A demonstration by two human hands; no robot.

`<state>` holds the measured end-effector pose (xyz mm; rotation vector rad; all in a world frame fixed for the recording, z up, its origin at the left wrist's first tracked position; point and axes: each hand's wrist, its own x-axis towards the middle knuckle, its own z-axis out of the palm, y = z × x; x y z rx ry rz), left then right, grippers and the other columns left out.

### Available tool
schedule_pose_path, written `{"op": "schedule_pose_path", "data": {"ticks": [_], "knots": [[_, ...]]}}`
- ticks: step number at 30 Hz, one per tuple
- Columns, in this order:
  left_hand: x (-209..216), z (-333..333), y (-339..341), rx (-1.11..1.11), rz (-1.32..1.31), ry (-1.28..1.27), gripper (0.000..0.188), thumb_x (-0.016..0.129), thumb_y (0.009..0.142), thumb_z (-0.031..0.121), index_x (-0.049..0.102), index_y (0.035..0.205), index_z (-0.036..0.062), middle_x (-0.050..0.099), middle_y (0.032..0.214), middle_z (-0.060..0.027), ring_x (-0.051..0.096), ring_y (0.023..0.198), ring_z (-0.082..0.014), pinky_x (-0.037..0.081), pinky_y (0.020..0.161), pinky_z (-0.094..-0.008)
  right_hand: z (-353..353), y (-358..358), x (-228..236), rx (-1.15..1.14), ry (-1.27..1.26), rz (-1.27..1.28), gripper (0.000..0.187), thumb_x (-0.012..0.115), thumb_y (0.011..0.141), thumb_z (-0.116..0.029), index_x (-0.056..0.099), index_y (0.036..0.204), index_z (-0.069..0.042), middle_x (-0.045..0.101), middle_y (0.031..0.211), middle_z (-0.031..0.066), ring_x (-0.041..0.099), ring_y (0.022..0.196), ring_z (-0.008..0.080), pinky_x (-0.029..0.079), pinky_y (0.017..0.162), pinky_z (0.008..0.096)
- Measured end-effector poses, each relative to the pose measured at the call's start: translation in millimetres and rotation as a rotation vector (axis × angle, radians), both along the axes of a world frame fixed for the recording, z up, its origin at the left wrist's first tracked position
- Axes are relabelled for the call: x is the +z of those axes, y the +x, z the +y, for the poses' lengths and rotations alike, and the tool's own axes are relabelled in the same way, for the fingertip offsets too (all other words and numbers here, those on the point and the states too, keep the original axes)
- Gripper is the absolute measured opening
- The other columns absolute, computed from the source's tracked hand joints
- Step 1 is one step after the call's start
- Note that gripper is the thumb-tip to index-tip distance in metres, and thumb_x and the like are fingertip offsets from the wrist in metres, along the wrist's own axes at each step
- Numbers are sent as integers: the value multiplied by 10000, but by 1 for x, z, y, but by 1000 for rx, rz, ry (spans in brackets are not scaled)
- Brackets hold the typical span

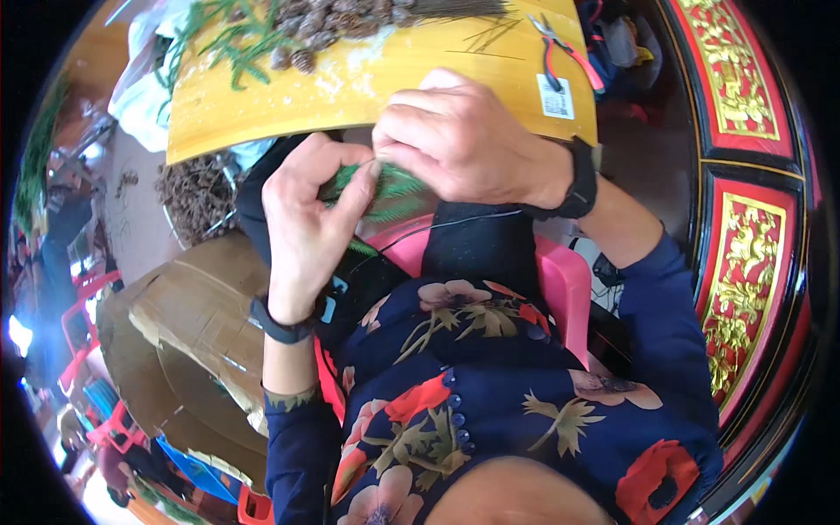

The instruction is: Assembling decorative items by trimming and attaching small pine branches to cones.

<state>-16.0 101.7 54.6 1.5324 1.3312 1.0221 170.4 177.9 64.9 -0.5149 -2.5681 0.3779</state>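
Observation:
Between my two hands, just off the near edge of the yellow table, is a green artificial pine sprig (392,194). My left hand (308,197) is closed round it, thumb pressed near the stem. My right hand (459,136) pinches at the same spot from above, its fingertips touching my left thumb; what lies in that pinch is too small to make out. Beyond them on the table lie brown pine cones (328,19) in a pile and more green sprigs (238,54). Red-handled pliers (560,54) rest at the table's right side.
Thin dark wires (459,9) lie at the table's far edge. A white label (555,98) is by the pliers. Left of my lap stand a bag of cones (199,197) and a cardboard box (197,302). A carved red and gold panel (748,289) is at the right.

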Motion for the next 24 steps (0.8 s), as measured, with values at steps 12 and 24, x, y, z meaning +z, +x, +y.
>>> {"op": "schedule_pose_path", "data": {"ticks": [12,24], "knots": [[-7,-7,10,261,-265,-216,67,657,798,-5,631,859,-15,610,756,-3,549,650,-62,433,586,-209,28,63,-22,-774,-223,50,371,643,834,-354,623,1020,-34,648,921,141,609,871,264,484,740,337],[-13,0,3,229,-742,-378,98,647,790,-36,638,885,-14,637,785,-33,574,672,-70,451,644,-189,51,128,-60,-1085,-55,-409,666,639,762,-416,481,1222,40,531,1169,258,540,1041,413,451,892,450]]}}
